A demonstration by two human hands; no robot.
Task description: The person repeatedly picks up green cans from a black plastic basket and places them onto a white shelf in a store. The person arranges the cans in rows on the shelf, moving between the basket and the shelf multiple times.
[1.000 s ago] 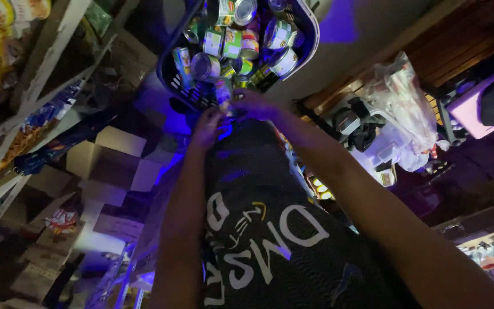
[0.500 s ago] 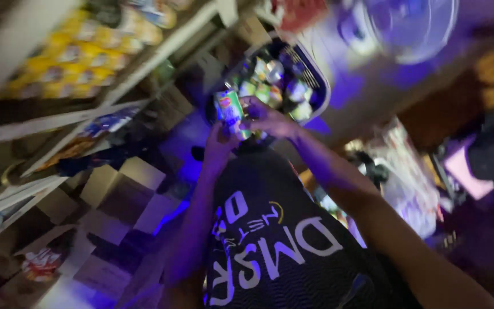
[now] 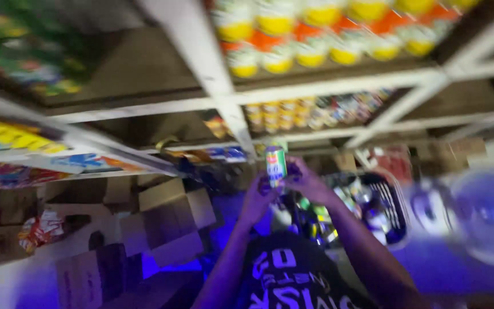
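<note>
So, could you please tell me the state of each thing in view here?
Small green-labelled can: upright, lifted, held between both hands.
Left hand: fingers on the can.
Right hand: fingers on the can.
Dark plastic basket: full of cans.
Brown cardboard boxes: flaps open.
White metal shelves: stocked.

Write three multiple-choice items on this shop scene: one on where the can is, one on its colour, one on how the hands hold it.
1. Where is the can?
A. in the basket
B. raised before the shelves
C. on a cardboard box

2. What colour is most of the can?
A. green
B. black
C. white

3. How is the can held?
A. left hand alone
B. lying loose on a shelf
C. between both hands

Answers: 1 B, it is lifted up in front of the shelf rails, above the dark basket. 2 A, its body is green. 3 C, the left hand and the right hand close on it from either side.
</note>
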